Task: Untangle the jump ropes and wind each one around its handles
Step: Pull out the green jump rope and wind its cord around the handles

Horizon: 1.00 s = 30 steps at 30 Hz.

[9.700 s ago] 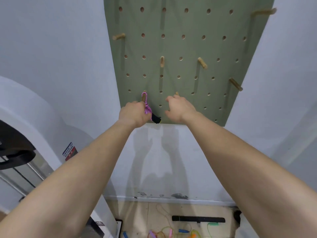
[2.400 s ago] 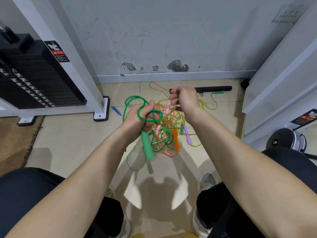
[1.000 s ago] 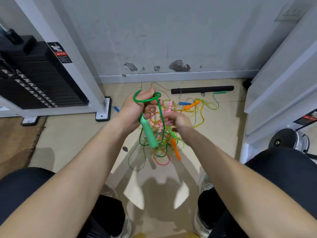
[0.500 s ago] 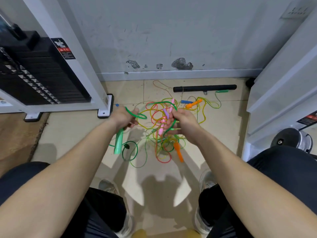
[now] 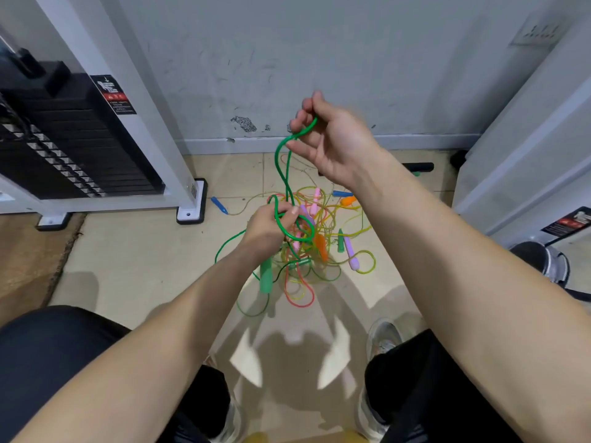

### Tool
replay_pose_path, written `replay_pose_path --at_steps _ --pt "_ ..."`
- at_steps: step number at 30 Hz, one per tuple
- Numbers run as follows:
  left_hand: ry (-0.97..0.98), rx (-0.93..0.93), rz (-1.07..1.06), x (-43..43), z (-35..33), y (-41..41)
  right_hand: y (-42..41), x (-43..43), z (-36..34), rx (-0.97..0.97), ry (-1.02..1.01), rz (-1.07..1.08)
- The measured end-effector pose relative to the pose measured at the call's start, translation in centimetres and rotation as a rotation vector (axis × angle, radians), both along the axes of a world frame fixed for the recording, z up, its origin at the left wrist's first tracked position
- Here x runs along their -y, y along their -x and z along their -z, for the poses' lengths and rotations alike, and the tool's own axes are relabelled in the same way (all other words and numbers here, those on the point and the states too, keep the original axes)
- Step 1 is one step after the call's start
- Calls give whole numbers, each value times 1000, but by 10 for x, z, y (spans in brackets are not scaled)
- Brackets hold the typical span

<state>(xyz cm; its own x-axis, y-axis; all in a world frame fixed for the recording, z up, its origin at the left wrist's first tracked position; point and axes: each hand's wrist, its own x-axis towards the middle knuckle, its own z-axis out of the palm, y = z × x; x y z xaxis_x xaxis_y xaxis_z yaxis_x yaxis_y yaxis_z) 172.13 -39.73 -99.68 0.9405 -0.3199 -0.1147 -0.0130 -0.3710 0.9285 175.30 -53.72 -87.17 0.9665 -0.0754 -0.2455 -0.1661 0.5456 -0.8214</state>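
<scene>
A tangle of coloured jump ropes (image 5: 319,251) lies on the tiled floor, with orange, pink, purple and green handles in it. My left hand (image 5: 271,227) grips a green rope (image 5: 283,174) just above its light green handle (image 5: 266,278), which hangs down below the fist. My right hand (image 5: 332,143) is raised above the pile and pinches the same green cord, which runs taut between both hands. A loop of the cord curls by my left thumb.
A weight-stack machine (image 5: 73,145) with a white frame stands on the left. A grey wall (image 5: 319,59) is straight ahead and white equipment (image 5: 524,148) is on the right. A black bar (image 5: 417,167) and a blue handle (image 5: 219,204) lie near the wall. My knees are below.
My right hand has risen from the pile, drawing the green cord upward. My left hand has shifted right toward the pile, still holding the green handle end.
</scene>
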Motion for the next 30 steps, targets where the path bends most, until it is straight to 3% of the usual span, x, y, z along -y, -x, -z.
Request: replay_pose_path --at_steps 5,7,10,13,16,22,24,28,30 --pt "324 -295 -43 0 -31 -12 -1 20 24 -114 165 43" --pt "472 -398 -37 0 -47 -15 12 22 59 -181 332 -20" --pt "673 -540 -98 2 -68 -19 39 15 108 -226 320 -226" --pt "780 -570 -167 -5 -77 -28 67 2 143 -298 203 -409" --pt "860 -557 -300 -22 -78 -42 92 2 168 -384 332 -551" --pt "875 -571 -559 -54 -57 -60 108 25 177 -444 163 -645" --pt "877 -628 -577 -53 -53 -56 102 16 168 -433 272 -552" --pt "751 -728 -448 -43 -54 -47 79 -5 152 -253 716 -385" --pt "714 -784 -389 -37 -56 -42 61 -15 144 -175 781 -362"
